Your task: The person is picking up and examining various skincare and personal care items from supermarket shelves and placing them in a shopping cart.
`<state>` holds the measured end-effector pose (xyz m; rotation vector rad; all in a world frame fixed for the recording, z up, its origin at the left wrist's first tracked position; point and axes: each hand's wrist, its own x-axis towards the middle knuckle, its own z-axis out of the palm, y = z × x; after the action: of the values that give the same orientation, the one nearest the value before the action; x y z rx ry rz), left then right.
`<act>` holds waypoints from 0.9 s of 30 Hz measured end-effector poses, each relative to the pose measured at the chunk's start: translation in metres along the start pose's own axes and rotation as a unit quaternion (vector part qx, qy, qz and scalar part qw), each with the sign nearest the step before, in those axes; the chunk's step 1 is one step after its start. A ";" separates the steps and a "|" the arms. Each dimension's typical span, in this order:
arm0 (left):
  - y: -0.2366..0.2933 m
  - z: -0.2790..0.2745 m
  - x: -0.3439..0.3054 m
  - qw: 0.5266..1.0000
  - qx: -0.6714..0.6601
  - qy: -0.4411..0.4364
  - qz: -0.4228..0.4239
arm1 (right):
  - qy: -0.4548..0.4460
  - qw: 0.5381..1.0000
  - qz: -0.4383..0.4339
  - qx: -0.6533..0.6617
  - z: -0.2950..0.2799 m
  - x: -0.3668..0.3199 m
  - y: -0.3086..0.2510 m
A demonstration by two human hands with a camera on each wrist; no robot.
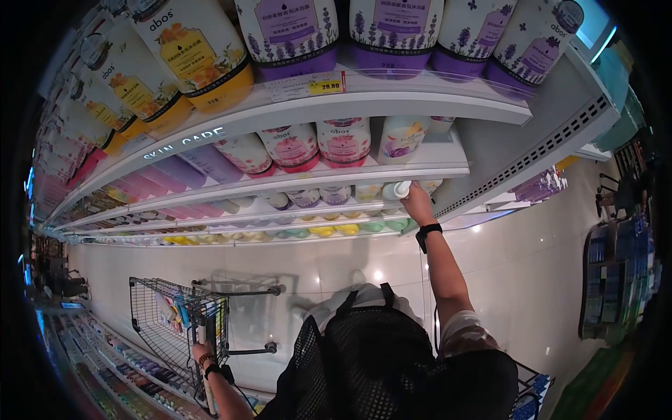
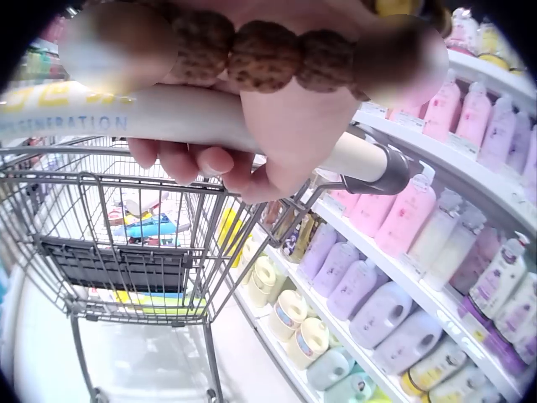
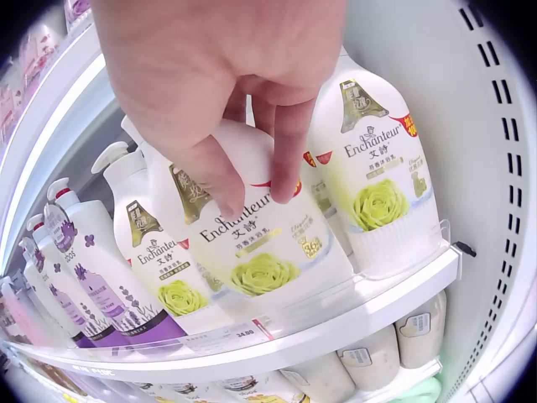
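At the right end of a shelf, my right hand (image 3: 220, 75) grips a white Enchanteur pump bottle (image 3: 262, 273) with a green rose on its label. Fingers and thumb wrap its upper part from above, and the palm hides the pump in the right wrist view. Matching bottles stand on both sides, one (image 3: 390, 197) to its right against the shelf's end panel. My left hand (image 2: 294, 126) is curled round the pale handle (image 2: 189, 113) of a wire shopping cart (image 2: 151, 180). Several colourful packages (image 2: 147, 225) lie in the cart.
A clear lip and price tag (image 3: 226, 337) run along the shelf front (image 3: 361, 298). Lavender-labelled bottles (image 3: 113, 294) stand further left. In the head view, larger abos bottles (image 1: 294, 31) fill the shelf above. A tiled floor (image 1: 511, 280) lies behind me, with another product rack (image 1: 616, 280) at right.
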<state>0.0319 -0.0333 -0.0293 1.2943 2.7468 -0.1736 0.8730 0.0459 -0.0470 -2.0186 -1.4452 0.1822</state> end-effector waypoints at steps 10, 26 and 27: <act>0.047 0.012 -0.088 0.993 0.014 0.081 0.090 | 0.015 0.987 0.087 -0.138 0.012 0.000 0.010; 0.038 -0.056 -0.208 0.882 -0.325 0.063 0.334 | -0.400 0.860 -0.234 0.213 0.135 -0.226 -0.369; 0.028 -0.064 -0.202 0.892 -0.324 0.088 0.303 | -0.411 0.856 -0.232 0.209 0.137 -0.236 -0.385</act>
<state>0.1786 -0.1604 0.0604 1.8746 2.0404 0.8595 0.4103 -0.0340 0.0062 -1.1992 -2.1146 1.1462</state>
